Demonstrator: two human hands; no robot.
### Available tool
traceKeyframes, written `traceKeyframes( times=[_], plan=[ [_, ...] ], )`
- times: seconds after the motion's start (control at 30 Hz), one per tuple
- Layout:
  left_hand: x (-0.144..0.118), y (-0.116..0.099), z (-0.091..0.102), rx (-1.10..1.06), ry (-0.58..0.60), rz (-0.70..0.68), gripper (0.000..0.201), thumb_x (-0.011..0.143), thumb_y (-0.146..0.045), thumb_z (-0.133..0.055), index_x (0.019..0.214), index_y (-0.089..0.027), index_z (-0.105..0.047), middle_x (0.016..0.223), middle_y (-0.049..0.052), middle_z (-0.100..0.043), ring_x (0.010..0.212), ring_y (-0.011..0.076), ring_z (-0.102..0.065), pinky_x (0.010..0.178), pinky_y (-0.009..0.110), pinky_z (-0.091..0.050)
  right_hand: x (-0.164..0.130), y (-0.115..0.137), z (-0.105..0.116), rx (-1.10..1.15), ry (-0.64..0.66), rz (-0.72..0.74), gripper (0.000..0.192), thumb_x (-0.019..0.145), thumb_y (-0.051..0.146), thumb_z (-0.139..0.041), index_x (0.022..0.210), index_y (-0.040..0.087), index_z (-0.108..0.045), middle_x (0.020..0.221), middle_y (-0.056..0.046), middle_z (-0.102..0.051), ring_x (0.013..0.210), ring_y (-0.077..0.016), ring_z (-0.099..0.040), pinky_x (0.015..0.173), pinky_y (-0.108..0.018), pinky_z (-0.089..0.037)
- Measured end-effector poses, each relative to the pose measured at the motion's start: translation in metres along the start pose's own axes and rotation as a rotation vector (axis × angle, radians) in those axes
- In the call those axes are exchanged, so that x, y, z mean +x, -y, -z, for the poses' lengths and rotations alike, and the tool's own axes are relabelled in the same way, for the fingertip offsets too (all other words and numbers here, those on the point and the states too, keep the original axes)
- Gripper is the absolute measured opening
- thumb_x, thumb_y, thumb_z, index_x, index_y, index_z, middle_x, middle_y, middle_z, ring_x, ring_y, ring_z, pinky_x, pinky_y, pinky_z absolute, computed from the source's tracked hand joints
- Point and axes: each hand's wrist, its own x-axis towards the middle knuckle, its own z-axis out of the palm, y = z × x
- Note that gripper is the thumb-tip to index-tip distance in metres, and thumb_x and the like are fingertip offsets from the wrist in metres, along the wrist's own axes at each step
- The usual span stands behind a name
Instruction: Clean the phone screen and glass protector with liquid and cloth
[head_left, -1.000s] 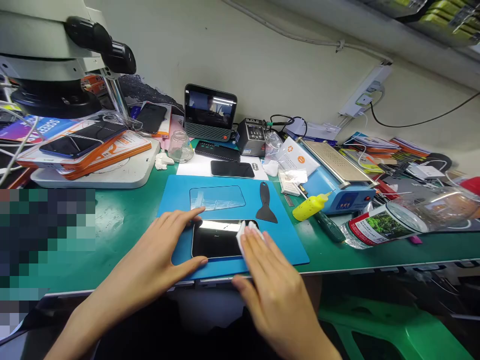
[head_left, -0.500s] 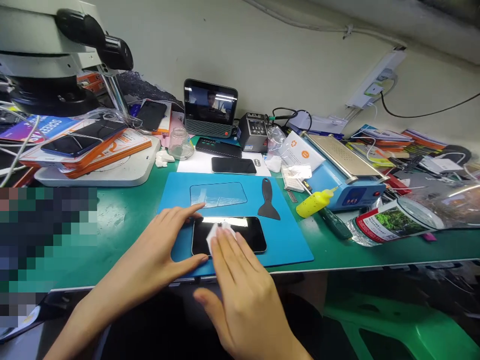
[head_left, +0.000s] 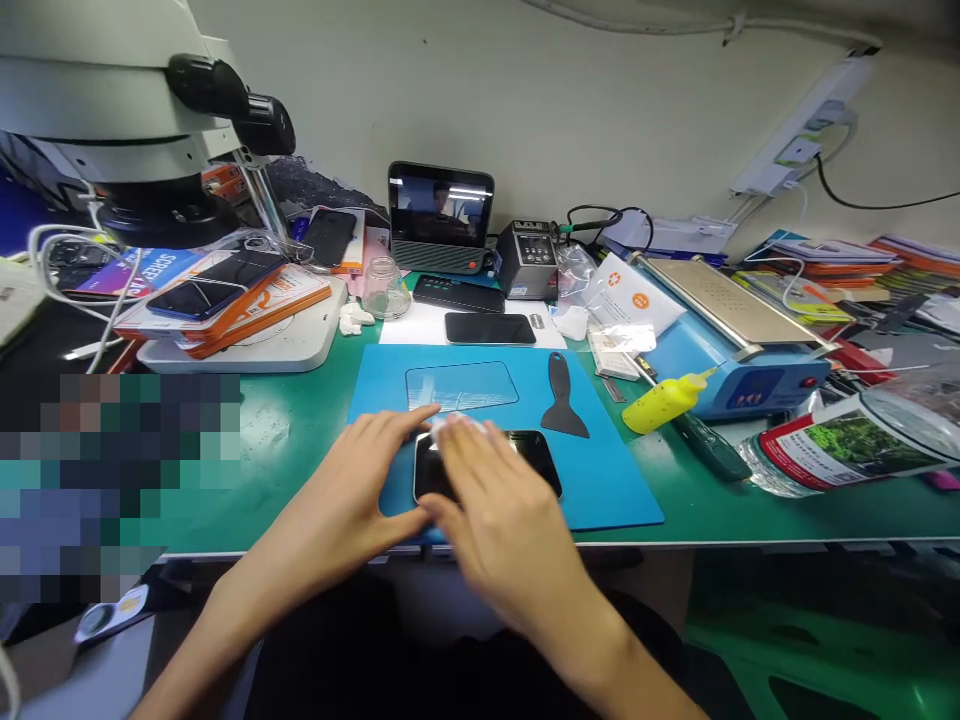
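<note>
A phone [head_left: 543,464] with a dark, shiny screen lies face up on the blue mat [head_left: 622,500]. My left hand [head_left: 358,485] grips its left end, thumb at the near edge and fingers at the far one. Under the fingertips of my right hand [head_left: 517,520] is a white wipe [head_left: 436,430], pressed on the upper left of the screen. Most of the wipe and the screen's middle are hidden by that hand. Just behind the phone rests a clear glass sheet with a black border [head_left: 469,385]. To its right lies a black plastic scraper [head_left: 562,405].
Two dark phones lie behind the mat, one a black phone [head_left: 491,328]. A glass jar [head_left: 386,288] stands left of them. On the right are a yellow squeeze bottle [head_left: 664,402], a blue machine [head_left: 757,385] and a labelled plastic jar [head_left: 847,445]. A microscope [head_left: 172,190] overhangs the left.
My right hand has slid the wipe toward the far left of the screen, and its thumb has come in near my left thumb. My left hand keeps its grip. The view has shifted left.
</note>
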Motion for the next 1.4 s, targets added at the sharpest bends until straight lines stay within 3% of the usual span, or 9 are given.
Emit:
traceKeyframes(
  times=[0.17,0.23,0.4,0.6,0.77,1.1,1.23,1.33,1.4],
  plan=[
    [0.001,-0.003,0.004,-0.012,0.047,0.016,0.087,0.095,-0.032,-0.076,0.164,-0.043,-0.025,0.160,0.007,-0.048,0.139,0.0333,-0.053,0.117,0.057,-0.047,-0.006,-0.005,0.009,-0.013,0.004,0.040,0.059,0.112,0.042,-0.050,0.152,-0.001,-0.058,0.160,-0.023,-0.055,0.152,-0.0347,-0.052,0.126,-0.052,-0.047],
    [0.000,-0.004,0.006,-0.043,0.046,0.022,0.091,0.095,-0.028,-0.075,0.166,-0.046,-0.021,0.163,0.008,-0.040,0.146,0.0332,-0.049,0.122,0.056,-0.045,0.001,0.005,0.005,0.094,0.054,0.107,0.061,0.111,0.047,-0.050,0.152,0.002,-0.058,0.161,-0.020,-0.056,0.154,-0.0314,-0.050,0.130,-0.048,-0.042],
    [-0.004,-0.004,0.006,-0.039,-0.003,0.024,0.093,0.096,-0.029,-0.073,0.168,-0.049,-0.018,0.168,0.008,-0.029,0.156,0.0357,-0.039,0.124,0.056,-0.045,0.015,0.020,-0.013,0.114,0.016,0.036,0.068,0.111,0.050,-0.050,0.151,-0.004,-0.056,0.159,-0.024,-0.057,0.155,-0.0324,-0.049,0.136,-0.048,-0.031],
    [-0.006,0.005,-0.002,0.004,-0.024,0.039,0.094,0.093,-0.049,-0.076,0.168,-0.053,-0.019,0.167,0.006,-0.034,0.146,0.0400,-0.049,0.117,0.064,-0.050,-0.035,-0.005,0.020,0.054,0.094,0.169,0.072,0.111,0.056,-0.046,0.153,-0.002,-0.056,0.163,-0.019,-0.053,0.158,-0.0314,-0.043,0.135,-0.045,-0.033],
    [-0.006,0.007,-0.004,0.035,-0.008,0.049,0.090,0.094,-0.057,-0.075,0.168,-0.050,-0.025,0.163,0.006,-0.044,0.141,0.0393,-0.055,0.119,0.063,-0.049,-0.062,-0.043,0.036,-0.065,0.019,-0.055,0.053,0.115,0.033,-0.042,0.159,0.004,-0.049,0.162,-0.019,-0.052,0.156,-0.0278,-0.046,0.128,-0.051,-0.045],
    [-0.004,0.002,-0.002,0.016,0.024,0.069,0.084,0.097,-0.052,-0.074,0.166,-0.049,-0.027,0.160,0.005,-0.047,0.140,0.0349,-0.055,0.119,0.058,-0.047,-0.013,-0.011,0.006,-0.017,-0.009,-0.150,0.055,0.114,0.036,-0.045,0.152,-0.002,-0.057,0.159,-0.024,-0.055,0.152,-0.0341,-0.053,0.129,-0.052,-0.044],
    [-0.006,0.004,-0.001,-0.004,0.025,0.046,0.082,0.099,-0.049,-0.071,0.166,-0.051,-0.024,0.157,0.004,-0.050,0.141,0.0335,-0.054,0.118,0.056,-0.047,-0.004,0.007,-0.001,0.046,0.009,-0.045,0.069,0.111,0.048,-0.050,0.153,-0.006,-0.054,0.161,-0.027,-0.052,0.155,-0.0377,-0.047,0.132,-0.052,-0.038],
    [-0.006,0.004,0.000,-0.015,0.024,0.057,0.082,0.099,-0.051,-0.071,0.166,-0.051,-0.024,0.157,0.004,-0.051,0.141,0.0336,-0.054,0.117,0.056,-0.047,-0.010,0.000,0.003,0.053,0.007,-0.003,0.066,0.110,0.047,-0.053,0.153,-0.004,-0.055,0.162,-0.024,-0.053,0.155,-0.0353,-0.048,0.133,-0.050,-0.037],
    [-0.006,0.003,0.000,-0.015,0.034,0.077,0.083,0.098,-0.053,-0.073,0.166,-0.052,-0.025,0.157,0.004,-0.051,0.140,0.0334,-0.054,0.118,0.056,-0.046,-0.020,-0.015,0.010,-0.032,-0.041,-0.107,0.055,0.112,0.038,-0.050,0.149,-0.001,-0.060,0.157,-0.023,-0.058,0.149,-0.0340,-0.056,0.130,-0.053,-0.042]
  ],
)
